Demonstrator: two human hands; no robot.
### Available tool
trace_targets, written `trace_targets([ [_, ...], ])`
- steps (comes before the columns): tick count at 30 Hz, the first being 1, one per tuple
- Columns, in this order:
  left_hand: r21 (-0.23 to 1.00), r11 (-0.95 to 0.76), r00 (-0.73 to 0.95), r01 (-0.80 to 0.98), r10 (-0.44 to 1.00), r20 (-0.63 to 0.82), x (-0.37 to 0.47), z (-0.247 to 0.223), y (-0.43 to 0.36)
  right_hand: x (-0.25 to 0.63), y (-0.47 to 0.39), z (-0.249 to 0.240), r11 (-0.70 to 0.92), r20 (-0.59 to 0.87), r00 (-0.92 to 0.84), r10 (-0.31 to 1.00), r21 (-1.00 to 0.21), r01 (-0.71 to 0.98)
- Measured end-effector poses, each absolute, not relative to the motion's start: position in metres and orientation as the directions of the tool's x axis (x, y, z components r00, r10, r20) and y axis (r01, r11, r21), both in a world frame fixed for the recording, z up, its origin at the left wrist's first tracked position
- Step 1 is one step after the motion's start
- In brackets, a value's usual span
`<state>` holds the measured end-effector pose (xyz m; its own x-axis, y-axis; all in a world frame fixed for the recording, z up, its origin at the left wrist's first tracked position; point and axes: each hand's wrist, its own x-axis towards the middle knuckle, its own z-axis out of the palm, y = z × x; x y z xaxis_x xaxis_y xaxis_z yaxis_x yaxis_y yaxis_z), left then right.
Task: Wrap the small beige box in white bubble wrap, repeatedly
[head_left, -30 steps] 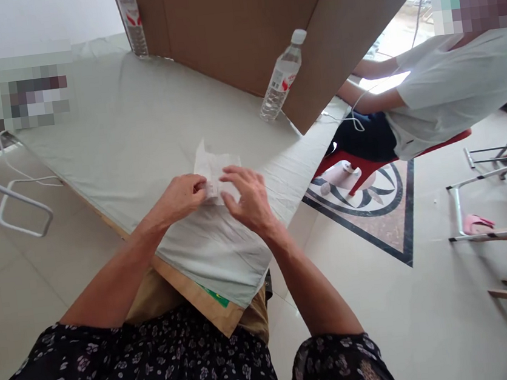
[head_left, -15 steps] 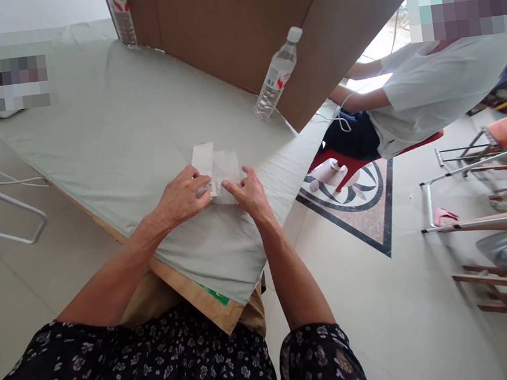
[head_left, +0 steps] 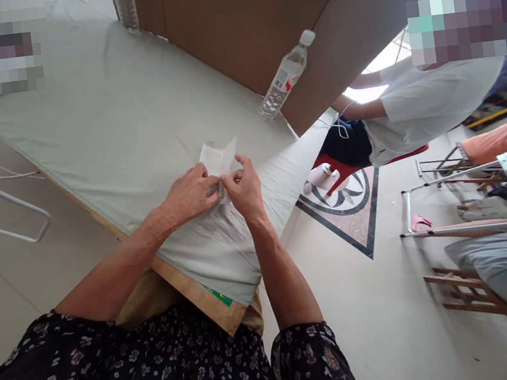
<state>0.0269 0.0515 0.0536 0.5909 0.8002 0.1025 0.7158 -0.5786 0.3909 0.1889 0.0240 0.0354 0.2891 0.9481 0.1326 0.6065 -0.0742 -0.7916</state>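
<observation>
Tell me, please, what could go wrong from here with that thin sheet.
The sheet is pinched between the left hand and right hand, so a hard pull might tear it. The cloth is wrinkled near the hands and could bunch if dragged. That might also topple the bottle standing on it.

- Place: indoor room, apparently a home or communal workroom; which, not certain.
- Floor (head_left: 360, 324): pale, glossy tile, with a patterned inlaid panel (head_left: 362, 224) in dark and pinkish stone.
- Surface (head_left: 102, 109): wooden edge, pale green cloth cover.
- Divider (head_left: 226, 28): brown cardboard, upright on the surface.
- Seating: red seat (head_left: 346, 170), occupied by a person (head_left: 439, 95); low wooden stool (head_left: 467, 300).
</observation>
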Motion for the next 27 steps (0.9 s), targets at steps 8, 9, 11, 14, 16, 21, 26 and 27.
trace_targets([
  [8,0.61,-0.527,0.562,0.591,0.812,0.158,0.027,0.037,0.057,0.181,0.028,0.04,-0.095,0.01,0.216,0.976,-0.876,0.473],
  [9,0.638,-0.518,0.545,0.569,0.819,0.179,0.027,0.033,0.058,0.181,0.027,0.041,-0.08,0.007,0.172,0.985,-0.868,0.491],
  [11,0.69,-0.5,0.512,0.524,0.832,0.215,0.025,0.028,0.059,0.181,0.023,0.044,-0.021,0.017,0.066,0.998,-0.847,0.531],
  [14,0.802,-0.407,0.445,0.437,0.873,0.201,0.022,0.023,0.06,0.184,0.016,0.048,0.084,0.051,-0.072,0.996,-0.792,0.604],
  [16,0.864,-0.309,0.349,0.397,0.922,0.169,0.021,0.023,0.06,0.186,0.013,0.049,0.145,0.074,-0.134,0.988,-0.728,0.67],
  [21,0.884,-0.216,0.259,0.414,0.959,0.113,0.026,0.028,0.057,0.19,0.019,0.051,0.196,0.083,-0.191,0.978,-0.679,0.708],
  [26,0.872,-0.221,0.289,0.437,0.953,0.097,0.03,0.026,0.056,0.203,0.035,0.047,0.027,-0.037,-0.149,0.988,-0.913,0.406],
  [27,0.873,-0.216,0.285,0.437,0.954,0.093,0.03,0.025,0.055,0.206,0.037,0.045,-0.002,-0.028,-0.073,0.997,-0.941,0.338],
])
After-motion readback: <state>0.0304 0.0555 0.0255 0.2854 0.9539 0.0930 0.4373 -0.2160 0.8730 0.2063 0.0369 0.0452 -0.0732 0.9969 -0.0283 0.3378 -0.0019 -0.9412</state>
